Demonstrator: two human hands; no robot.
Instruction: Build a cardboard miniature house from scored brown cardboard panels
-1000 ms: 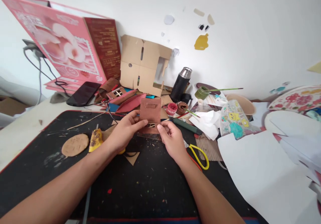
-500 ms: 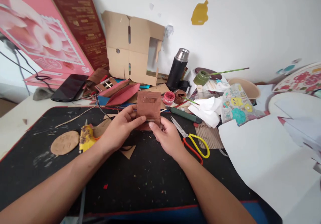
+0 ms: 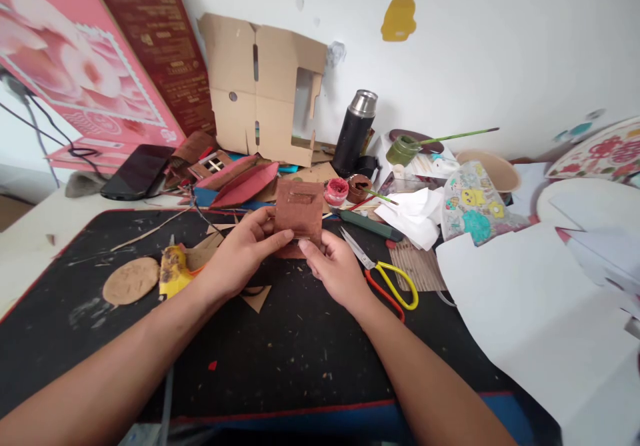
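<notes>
Between my two hands is a brown-painted cardboard piece (image 3: 299, 211), held up above the black mat with a small raised strip near its top. My left hand (image 3: 250, 243) grips its lower left side, thumb across the front. At the lower right edge, my right hand (image 3: 333, 266) pinches it, thumb in front; the fingers behind are partly hidden. To the right of that hand lie scissors (image 3: 383, 273) with yellow and red handles. Left of my left hand are a yellow glue gun (image 3: 173, 273) and an oval cardboard disc (image 3: 131, 281).
Behind the hands stand open red (image 3: 337, 191) and brown (image 3: 359, 188) paint pots, a black flask (image 3: 355, 133) and a cut cardboard sheet (image 3: 235, 119). A phone (image 3: 137, 171) lies back left. White paper (image 3: 520, 299) covers the right side. A green cutter (image 3: 370, 225) lies near the scissors.
Both hands keep the same grip on the brown cardboard piece, which stays nearly in place. The camera view has shifted slightly, so the background sits a little higher.
</notes>
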